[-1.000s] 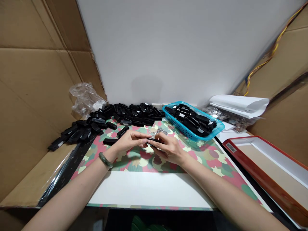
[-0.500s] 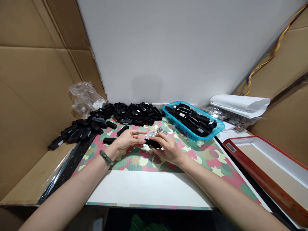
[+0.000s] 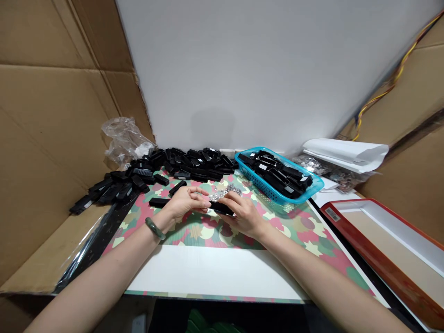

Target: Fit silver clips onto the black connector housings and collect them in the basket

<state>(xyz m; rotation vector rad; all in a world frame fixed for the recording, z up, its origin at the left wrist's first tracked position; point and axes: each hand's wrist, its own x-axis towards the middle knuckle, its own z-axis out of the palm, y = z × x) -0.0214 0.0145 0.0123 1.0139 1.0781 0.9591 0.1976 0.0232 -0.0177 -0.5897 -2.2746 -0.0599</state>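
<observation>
My right hand point(image 3: 244, 215) is closed round a small oblong black plastic piece point(image 3: 221, 208), held just above the patterned table cover. At the left end of that piece, my left hand point(image 3: 187, 202) has thumb and forefinger pinched together; what lies between the fingertips is too small to make out. Behind the hands is a heap of small shiny metal parts point(image 3: 231, 189), partly hidden by the fingers. Two more black pieces lie by my left hand: a longer one point(image 3: 158, 202) partly behind it and a short one point(image 3: 177, 187) further back.
Many black pieces point(image 3: 194, 164) are piled along the wall and to the left. A blue basket point(image 3: 255, 183) at the back right holds more. Clear plastic bags point(image 3: 121, 138), a red-edged box lid point(image 3: 367, 240) and white paper point(image 3: 343, 152) flank the table; cardboard walls stand at both sides.
Both hands stay at nearly the same place with the black piece. The left forefinger has curled slightly closer to the thumb, and the view has shifted a little.
</observation>
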